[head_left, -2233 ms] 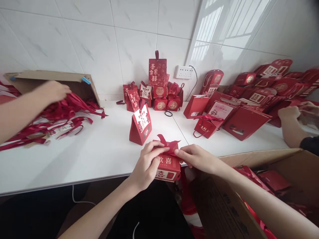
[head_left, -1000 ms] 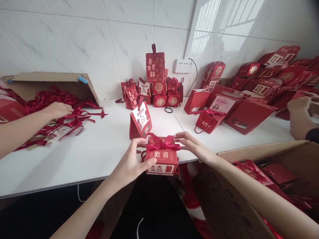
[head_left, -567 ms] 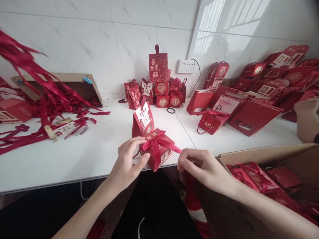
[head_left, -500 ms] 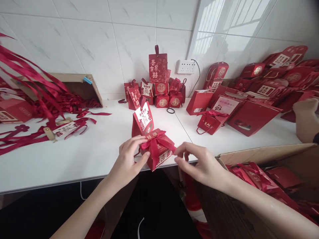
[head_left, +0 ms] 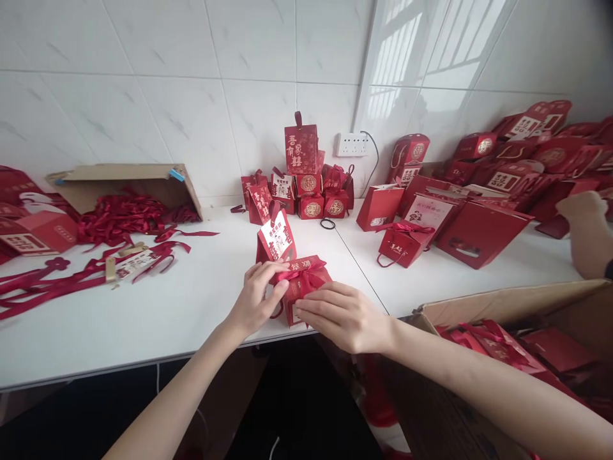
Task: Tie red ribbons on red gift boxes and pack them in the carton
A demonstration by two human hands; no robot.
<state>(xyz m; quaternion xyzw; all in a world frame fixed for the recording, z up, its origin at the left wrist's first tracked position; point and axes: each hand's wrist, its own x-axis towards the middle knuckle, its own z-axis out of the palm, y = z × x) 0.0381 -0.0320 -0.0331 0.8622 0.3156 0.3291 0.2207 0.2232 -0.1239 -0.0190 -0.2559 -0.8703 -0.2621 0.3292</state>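
Note:
A red gift box (head_left: 299, 263) with gold lettering stands at the table's front edge, tied with a shiny red ribbon bow (head_left: 306, 281). My left hand (head_left: 261, 294) grips the box's left side, its fingers on top by the bow's left loop and its thumb across the near face. Over the front right of the box, my right hand (head_left: 342, 316) has its fingers pressed together on the ribbon; its thumb and the ribbon's ends are hidden. Just behind the box stands a tall red carton (head_left: 275, 237) with a white printed panel.
A cardboard box of ribbons (head_left: 124, 214) lies at left, with loose ribbons (head_left: 48, 287) before it. Stacked gift boxes (head_left: 311, 185) stand by the wall. Red bags (head_left: 483, 233) and a small bowed box (head_left: 405, 243) are at right, above an open carton (head_left: 507, 306). Another person's hand (head_left: 582, 214) shows.
My right hand has moved left from beside the box onto its front, covering the ribbon's tails. My left hand stays on the box. The camera view has tilted up slightly.

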